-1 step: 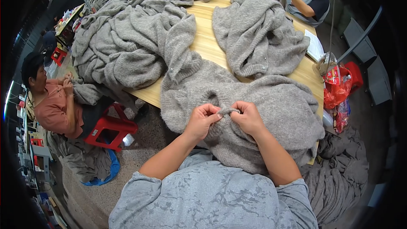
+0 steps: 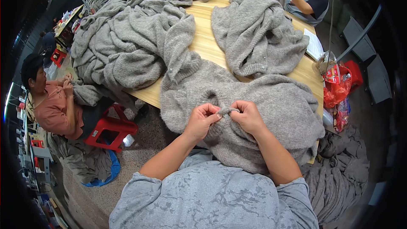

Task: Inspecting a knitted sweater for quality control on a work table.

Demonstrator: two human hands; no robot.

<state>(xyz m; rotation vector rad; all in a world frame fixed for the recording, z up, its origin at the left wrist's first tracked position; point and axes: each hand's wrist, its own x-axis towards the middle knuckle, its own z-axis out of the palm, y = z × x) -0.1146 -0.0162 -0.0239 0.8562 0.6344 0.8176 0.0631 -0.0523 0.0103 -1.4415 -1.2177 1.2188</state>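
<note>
A fuzzy grey knitted sweater (image 2: pixel 280 106) lies bunched over the table edge in front of me and hangs down toward my lap. My left hand (image 2: pixel 202 121) pinches a ribbed edge of it between thumb and fingers. Close beside, my right hand (image 2: pixel 248 118) pinches the same edge, so a short folded strip runs between both sets of fingertips. A small sparkly patch shows just below that strip; I cannot make out what it is. Above my left fingers a dark opening gapes in the knit.
Grey knitwear heaps (image 2: pixel 123 42) cover the left of the wooden table (image 2: pixel 205 38); another sweater (image 2: pixel 258 34) lies beyond mine. A person on a red stool (image 2: pixel 108 129) works at left, another at far right. Red bags (image 2: pixel 337 87) hang at right; knit piles (image 2: pixel 339 174) lie low on both sides.
</note>
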